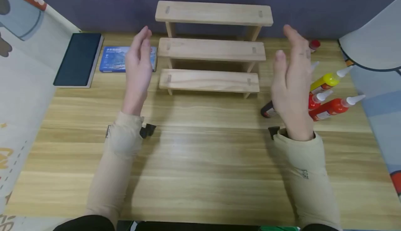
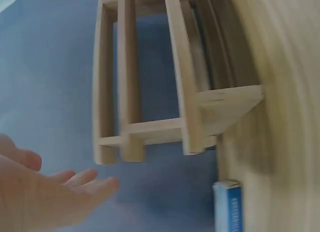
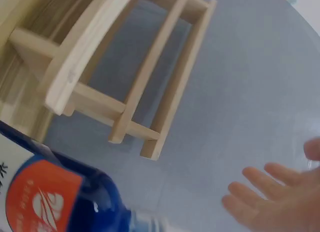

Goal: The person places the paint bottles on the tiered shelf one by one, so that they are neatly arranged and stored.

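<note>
While my left hand (image 1: 138, 67) and right hand (image 1: 293, 84) hover above the table (image 1: 200, 161) in the head view, fingers straight and holding nothing, a three-step wooden stand (image 1: 211, 49) sits between them, apart from both. My left hand partly hides a blue box (image 1: 113, 59), with a dark book (image 1: 78, 60) farther left; a yellow bottle (image 1: 325, 82) and a red bottle (image 1: 332, 109) are just right of my right hand. From the left wrist, my extended fingers grasp nothing, the stand beyond their tips. From the right wrist, my open-palmed hand grips nothing, well apart from the stand, with a blue bottle (image 3: 97, 189) left of it.
</note>
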`<state>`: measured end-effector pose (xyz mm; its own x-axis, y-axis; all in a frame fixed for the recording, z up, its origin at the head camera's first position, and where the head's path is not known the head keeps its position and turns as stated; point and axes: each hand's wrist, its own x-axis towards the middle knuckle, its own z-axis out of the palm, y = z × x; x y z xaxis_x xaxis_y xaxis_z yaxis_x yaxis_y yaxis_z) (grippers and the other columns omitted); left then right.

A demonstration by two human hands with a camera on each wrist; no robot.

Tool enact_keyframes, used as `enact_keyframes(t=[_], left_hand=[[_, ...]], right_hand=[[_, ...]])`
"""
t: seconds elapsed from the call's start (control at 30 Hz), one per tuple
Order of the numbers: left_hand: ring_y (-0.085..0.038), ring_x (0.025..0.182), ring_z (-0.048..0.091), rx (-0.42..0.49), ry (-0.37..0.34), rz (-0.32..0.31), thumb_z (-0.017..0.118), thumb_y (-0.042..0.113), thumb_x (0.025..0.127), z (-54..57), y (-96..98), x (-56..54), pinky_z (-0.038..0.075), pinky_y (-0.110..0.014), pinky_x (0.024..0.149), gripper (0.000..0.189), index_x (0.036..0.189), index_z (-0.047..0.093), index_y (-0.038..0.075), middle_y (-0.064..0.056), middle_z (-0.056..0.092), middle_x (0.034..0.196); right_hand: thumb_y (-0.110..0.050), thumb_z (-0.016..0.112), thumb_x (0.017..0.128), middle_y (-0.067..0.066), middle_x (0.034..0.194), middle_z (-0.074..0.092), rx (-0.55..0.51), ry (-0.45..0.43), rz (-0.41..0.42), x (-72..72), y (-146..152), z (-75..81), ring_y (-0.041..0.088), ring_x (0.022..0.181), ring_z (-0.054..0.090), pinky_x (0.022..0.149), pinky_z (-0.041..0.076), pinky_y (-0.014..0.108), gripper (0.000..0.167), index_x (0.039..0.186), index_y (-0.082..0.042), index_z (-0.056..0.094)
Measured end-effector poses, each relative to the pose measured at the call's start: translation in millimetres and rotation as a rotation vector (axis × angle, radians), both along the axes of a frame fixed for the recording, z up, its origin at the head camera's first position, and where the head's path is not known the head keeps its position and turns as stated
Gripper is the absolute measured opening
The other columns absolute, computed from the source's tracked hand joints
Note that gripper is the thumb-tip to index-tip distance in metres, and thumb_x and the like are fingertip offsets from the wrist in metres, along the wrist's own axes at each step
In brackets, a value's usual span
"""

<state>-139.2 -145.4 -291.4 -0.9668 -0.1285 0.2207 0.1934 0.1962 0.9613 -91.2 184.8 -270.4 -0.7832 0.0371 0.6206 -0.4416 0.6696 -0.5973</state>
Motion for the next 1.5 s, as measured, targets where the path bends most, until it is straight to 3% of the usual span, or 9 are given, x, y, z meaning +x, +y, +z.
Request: enact_keyframes(t=[0.1, 0.2, 0.3, 0.43, 0.67, 0.93, 1.2, 1.33, 1.5], left_hand=[[-0.012, 0.152, 0.041, 0.286, -0.088, -0.032, 0.039, 0.017, 0.118, -9.4, -3.1, -7.3, 0.037, -0.025, 0.124, 0.048, 0.165, 0.037, 0.005, -0.006, 0.044, 0.166], [-0.017, 0.154, 0.038, 0.513, -0.177, -0.041, 0.039, 0.014, 0.118, -19.4, -5.9, -14.7, 0.039, -0.028, 0.124, 0.049, 0.166, 0.033, 0.004, -0.008, 0.04, 0.167], [-0.021, 0.155, 0.037, 0.635, -0.246, -0.043, 0.041, 0.012, 0.118, -27.8, -8.7, -21.4, 0.042, -0.027, 0.121, 0.051, 0.167, 0.031, 0.004, -0.007, 0.039, 0.166], [-0.025, 0.154, 0.039, 0.715, -0.297, -0.078, 0.045, 0.012, 0.117, -34.0, -9.6, -27.0, 0.043, -0.028, 0.121, 0.054, 0.168, 0.029, 0.006, -0.008, 0.038, 0.168], [-0.029, 0.155, 0.038, 0.66, -0.317, -0.104, 0.041, 0.009, 0.117, -37.0, -2.1, -27.1, 0.04, -0.032, 0.125, 0.053, 0.169, 0.028, 0.007, -0.016, 0.034, 0.17], [-0.031, 0.154, 0.039, 0.65, -0.28, -0.11, 0.041, 0.005, 0.116, -38.7, 1.0, -30.0, 0.041, -0.032, 0.123, 0.052, 0.167, 0.032, 0.004, -0.018, 0.037, 0.169], [-0.03, 0.155, 0.039, 0.652, -0.297, -0.114, 0.04, 0.006, 0.116, -38.5, -0.9, -29.4, 0.041, -0.032, 0.124, 0.051, 0.167, 0.033, 0.006, -0.017, 0.038, 0.169], [-0.031, 0.155, 0.038, 0.644, -0.295, -0.122, 0.04, 0.006, 0.116, -38.9, -0.4, -29.4, 0.04, -0.032, 0.124, 0.051, 0.167, 0.032, 0.005, -0.018, 0.037, 0.169], [-0.031, 0.156, 0.037, 0.64, -0.294, -0.125, 0.038, 0.007, 0.117, -39.3, -0.6, -29.5, 0.04, -0.032, 0.124, 0.051, 0.168, 0.031, 0.005, -0.018, 0.035, 0.17]], right_hand=[[-0.007, 0.043, 0.113, 0.013, 0.15, 0.059, -0.231, 0.024, 0.027, 2.6, 5.5, 4.2, 0.019, 0.144, 0.051, 0.127, 0.033, 0.032, 0.039, 0.148, 0.005, 0.053], [0.001, 0.042, 0.111, 0.008, 0.144, 0.061, -0.372, 0.004, 0.057, 7.0, 14.0, 3.9, 0.022, 0.14, 0.053, 0.127, 0.035, 0.035, 0.037, 0.145, 0.002, 0.055], [-0.007, 0.044, 0.113, 0.004, 0.142, 0.061, -0.42, -0.045, 0.059, 14.5, 26.5, -0.1, 0.024, 0.138, 0.054, 0.125, 0.038, 0.034, 0.034, 0.145, -0.003, 0.056], [-0.012, 0.045, 0.114, 0.003, 0.14, 0.063, -0.418, -0.124, 0.032, 28.3, 42.7, -6.7, 0.026, 0.134, 0.055, 0.122, 0.042, 0.033, 0.034, 0.145, -0.007, 0.058], [-0.014, 0.051, 0.114, 0.007, 0.144, 0.062, -0.283, -0.215, 0.025, 53.1, 63.0, -27.5, 0.021, 0.134, 0.058, 0.118, 0.046, 0.028, 0.037, 0.15, -0.005, 0.054], [-0.015, 0.063, 0.11, 0.009, 0.148, 0.063, -0.11, -0.356, -0.031, 63.8, 72.3, -47.6, 0.014, 0.136, 0.058, 0.107, 0.053, 0.019, 0.045, 0.154, -0.009, 0.052], [-0.01, 0.074, 0.104, 0.022, 0.147, 0.061, -0.009, -0.496, -0.001, 65.3, 76.0, -61.5, 0.046, 0.124, 0.063, 0.097, 0.046, 0.003, 0.06, 0.157, -0.005, 0.045], [-0.009, 0.078, 0.101, 0.029, 0.142, 0.062, 0.007, -0.529, 0.009, 63.5, 76.5, -67.3, 0.051, 0.118, 0.066, 0.086, 0.045, -0.003, 0.061, 0.153, 0.002, 0.047], [-0.006, 0.081, 0.097, 0.031, 0.135, 0.066, 0.031, -0.524, -0.023, 61.9, 77.0, -70.1, 0.051, 0.114, 0.068, 0.081, 0.044, -0.005, 0.056, 0.145, 0.005, 0.055]])
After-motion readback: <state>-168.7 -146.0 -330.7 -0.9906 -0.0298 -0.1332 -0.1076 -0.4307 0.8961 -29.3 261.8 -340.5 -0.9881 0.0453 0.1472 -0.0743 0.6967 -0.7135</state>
